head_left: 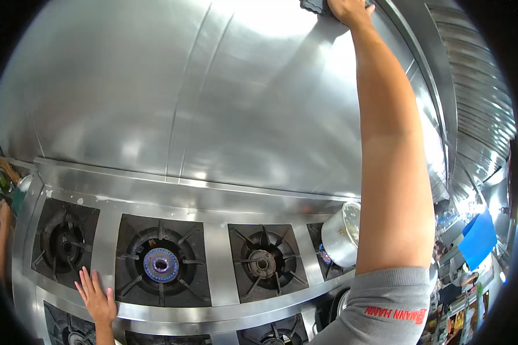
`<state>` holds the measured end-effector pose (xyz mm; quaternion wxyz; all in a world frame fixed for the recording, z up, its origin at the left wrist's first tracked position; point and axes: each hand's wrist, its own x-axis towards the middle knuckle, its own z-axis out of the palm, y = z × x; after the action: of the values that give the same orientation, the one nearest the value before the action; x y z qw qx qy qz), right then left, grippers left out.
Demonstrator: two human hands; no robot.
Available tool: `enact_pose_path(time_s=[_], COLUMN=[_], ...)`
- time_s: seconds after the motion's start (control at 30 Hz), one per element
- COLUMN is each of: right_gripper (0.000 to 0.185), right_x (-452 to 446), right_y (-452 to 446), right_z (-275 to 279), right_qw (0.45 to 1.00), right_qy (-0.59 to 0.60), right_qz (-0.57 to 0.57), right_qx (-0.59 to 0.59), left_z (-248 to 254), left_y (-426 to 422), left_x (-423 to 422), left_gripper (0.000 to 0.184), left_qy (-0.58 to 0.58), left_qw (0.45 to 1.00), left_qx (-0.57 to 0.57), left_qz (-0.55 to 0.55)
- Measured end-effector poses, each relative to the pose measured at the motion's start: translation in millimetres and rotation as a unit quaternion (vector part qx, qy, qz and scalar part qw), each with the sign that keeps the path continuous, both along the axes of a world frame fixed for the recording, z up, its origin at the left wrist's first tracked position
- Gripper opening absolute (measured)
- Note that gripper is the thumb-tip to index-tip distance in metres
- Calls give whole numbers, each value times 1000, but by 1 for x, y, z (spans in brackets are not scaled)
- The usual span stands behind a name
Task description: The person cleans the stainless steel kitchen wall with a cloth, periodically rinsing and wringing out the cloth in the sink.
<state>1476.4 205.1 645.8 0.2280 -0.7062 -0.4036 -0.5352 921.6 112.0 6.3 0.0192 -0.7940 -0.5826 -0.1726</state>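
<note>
My right hand [351, 10] reaches up high, partly cut off by the top edge, with its fingers on a dark grey cloth [312, 6]. The cloth lies against the shiny steel wall panel [132, 98] behind the stove. Down at the lower left, my left hand [98, 296] rests with fingers spread on the steel stove top [224, 313], beside a black burner grate. Close to it is a burner [161, 264] with a ring of small blue flames.
A metal pot [341, 234] stands on the right burner, where blue flame shows below it. Other burners [263, 264] line the stove in two rows. At the left edge is another person's arm [3, 236]. Ribbed metal hood panels [477, 86] rise at right.
</note>
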Motion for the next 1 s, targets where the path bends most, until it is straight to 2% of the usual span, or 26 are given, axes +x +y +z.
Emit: enact_pose_path(time_s=[0.13,0.5,0.67,0.73,0.77,0.87,0.9,0.97,1.0], right_gripper=[74,78,78,80,81,78,77,78,79], right_x=[28,129,168,260,277,319,261,285,293], right_y=[-23,-73,-100,-102,-112,-123,-129,-129,-122], right_z=[3,8,5,42,42,16,-26,-45,-64], right_qw=[997,999,999,998,999,997,990,987,989], right_qy=[-61,19,45,39,39,46,111,139,115], right_qz=[-12,-30,-5,47,23,32,-55,-64,-59], right_qx=[-49,-26,-13,0,5,55,74,54,77], left_z=[-4,-14,-21,-24,-30,-31,-36,-43,-46], left_y=[-1,6,7,9,11,8,6,3,-1], left_x=[3,3,1,0,-4,-5,-4,-1,7], left_gripper=[63,62,62,61,61,62,62,60,60], left_qy=[26,105,143,139,115,65,38,6,8], left_qw=[999,994,989,989,993,997,998,996,996], left_qx=[-25,-31,-33,-35,-7,29,55,83,89], left_qz=[7,29,37,32,21,8,16,19,22])
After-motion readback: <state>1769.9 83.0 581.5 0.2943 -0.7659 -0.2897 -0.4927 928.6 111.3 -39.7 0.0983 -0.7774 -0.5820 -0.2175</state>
